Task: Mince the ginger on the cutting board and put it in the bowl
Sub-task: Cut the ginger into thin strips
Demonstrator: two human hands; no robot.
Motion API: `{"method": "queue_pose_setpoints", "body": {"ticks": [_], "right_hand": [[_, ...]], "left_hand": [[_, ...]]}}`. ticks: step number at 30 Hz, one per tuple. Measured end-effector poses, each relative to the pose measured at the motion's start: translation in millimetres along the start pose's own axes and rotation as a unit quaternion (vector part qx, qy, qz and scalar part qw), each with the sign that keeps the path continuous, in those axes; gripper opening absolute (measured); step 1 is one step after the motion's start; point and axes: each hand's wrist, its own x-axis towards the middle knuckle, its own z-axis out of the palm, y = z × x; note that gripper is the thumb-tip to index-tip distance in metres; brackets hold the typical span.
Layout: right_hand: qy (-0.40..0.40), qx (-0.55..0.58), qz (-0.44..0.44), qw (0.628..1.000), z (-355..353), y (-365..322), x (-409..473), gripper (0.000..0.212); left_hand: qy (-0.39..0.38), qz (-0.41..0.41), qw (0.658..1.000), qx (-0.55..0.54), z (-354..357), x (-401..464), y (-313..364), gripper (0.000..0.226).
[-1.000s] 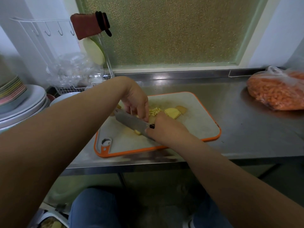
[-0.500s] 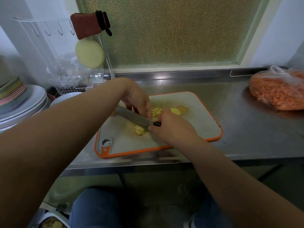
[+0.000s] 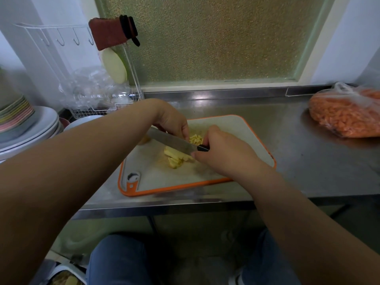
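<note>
Orange-rimmed cutting board on steel counter. Right hand: fingers curled round black handle of kitchen knife, blade slanting left across board. Left hand: fingers bent down on far side of blade, by cut ginger strips; grip unclear. Sliced ginger lies under blade, mid-board. White bowl left of board, partly hidden by forearm. Bag of carrots far right.

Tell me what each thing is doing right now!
Right hand: grips the knife handle.
Left hand: fingers curled down at the ginger by the blade.
Knife: blade slanted over the ginger.
Ginger: cut into strips, not yet minced, on the board.
Cutting board: flat on the steel counter.
Bag of carrots: tied shut, on the counter.
Plates: stacked.
</note>
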Motion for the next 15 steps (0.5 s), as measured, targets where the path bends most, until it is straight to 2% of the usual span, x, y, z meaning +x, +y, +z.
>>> {"method": "queue_pose_setpoints", "body": {"ticks": [6,12,15], "right_hand": [[-0.044,-0.017,-0.037,0.998,-29.3,14.1,-5.3,0.032],[-0.145,0.125,-0.022,0.981,-53.3,48.6,-8.3,0.025],[-0.16,0.192,-0.017,0.968,-66.8,64.4,-10.7,0.022]], "left_hand": [[0.029,-0.004,0.999,-0.025,6.4,-4.1,-0.2,0.016],[0.069,0.013,0.997,-0.009,12.6,-9.3,-4.8,0.023],[0.124,0.0,0.991,-0.041,15.8,-17.7,-6.6,0.013]]}}
